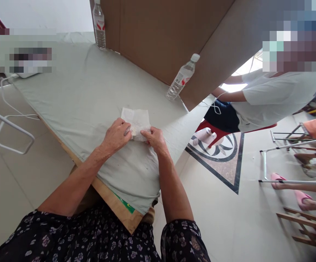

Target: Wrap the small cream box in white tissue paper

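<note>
A white, slightly crumpled tissue (136, 118) lies against the cloth-covered table in front of me. My left hand (117, 134) pinches its near left edge, thumb and fingers closed. At the near right edge, my right hand (155, 138) grips the same tissue, thumb on top and the other fingers partly hidden beneath. The far part of the sheet spreads out flat beyond both hands. Between my fingers the paper looks wrinkled.
A clear water bottle (181, 78) stands beyond my right hand, beside a large cardboard panel (158, 40). Another bottle (100, 27) is at the far left of the panel. The pale cloth (73, 87) covers the table. A person in a white shirt (278, 94) sits at right.
</note>
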The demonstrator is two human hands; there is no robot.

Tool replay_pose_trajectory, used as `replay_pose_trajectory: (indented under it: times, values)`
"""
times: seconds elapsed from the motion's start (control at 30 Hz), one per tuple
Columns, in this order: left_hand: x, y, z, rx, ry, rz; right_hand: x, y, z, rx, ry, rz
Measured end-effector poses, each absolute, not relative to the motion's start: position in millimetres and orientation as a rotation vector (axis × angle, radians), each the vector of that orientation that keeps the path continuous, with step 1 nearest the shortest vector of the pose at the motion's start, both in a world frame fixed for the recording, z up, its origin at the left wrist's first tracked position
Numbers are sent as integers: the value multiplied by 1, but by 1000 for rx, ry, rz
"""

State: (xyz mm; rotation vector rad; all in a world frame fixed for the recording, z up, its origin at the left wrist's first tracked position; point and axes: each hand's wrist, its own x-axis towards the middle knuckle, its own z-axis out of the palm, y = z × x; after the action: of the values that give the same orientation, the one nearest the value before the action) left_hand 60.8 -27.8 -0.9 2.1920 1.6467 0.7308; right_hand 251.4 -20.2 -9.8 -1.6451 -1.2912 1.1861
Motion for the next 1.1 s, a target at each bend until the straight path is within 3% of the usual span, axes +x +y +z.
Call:
replay_pose_trajectory:
  times: [0.3, 0.77, 1.1]
  values:
    - [68, -31, -9, 2214, 1724, 877, 245, -25, -4, -1591, -1533, 839]
    - [66, -19, -15, 2189, 1558, 871, 217, -23, 15, -1539, -1755, 784]
    - [58, -18, -22, 1853, 1338, 1105, 230, -23, 29, -1433, -1887, 1159]
